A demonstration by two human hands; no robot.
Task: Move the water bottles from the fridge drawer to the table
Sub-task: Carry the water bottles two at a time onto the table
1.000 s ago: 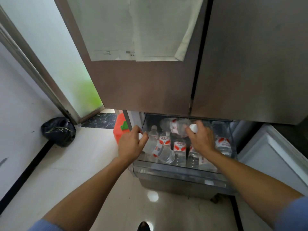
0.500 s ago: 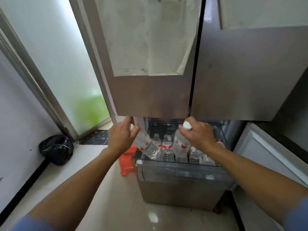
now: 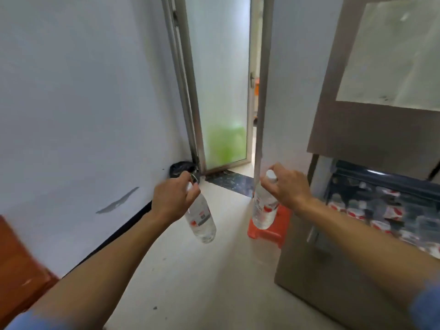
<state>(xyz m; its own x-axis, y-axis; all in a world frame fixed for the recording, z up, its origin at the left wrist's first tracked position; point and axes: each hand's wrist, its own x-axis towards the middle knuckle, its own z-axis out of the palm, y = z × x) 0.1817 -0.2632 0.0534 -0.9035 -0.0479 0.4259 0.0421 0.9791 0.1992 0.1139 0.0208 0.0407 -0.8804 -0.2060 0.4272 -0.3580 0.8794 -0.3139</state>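
Clear plastic: your left hand [image 3: 175, 198] pinches the left bottle [image 3: 201, 219] by its neck at 7 o'clock, your right hand [image 3: 287, 188] the right bottle [image 3: 263, 209] at 5. Others lie in the fridge drawer [image 3: 316, 270] at 4. Turn fast and those neck grips may slip.

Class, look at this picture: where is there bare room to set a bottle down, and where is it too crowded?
Free: the pale floor between the black skirting and the fridge drawer front, and the strip between black bag and orange stool. Crowded: the drawer, packed with water bottles.
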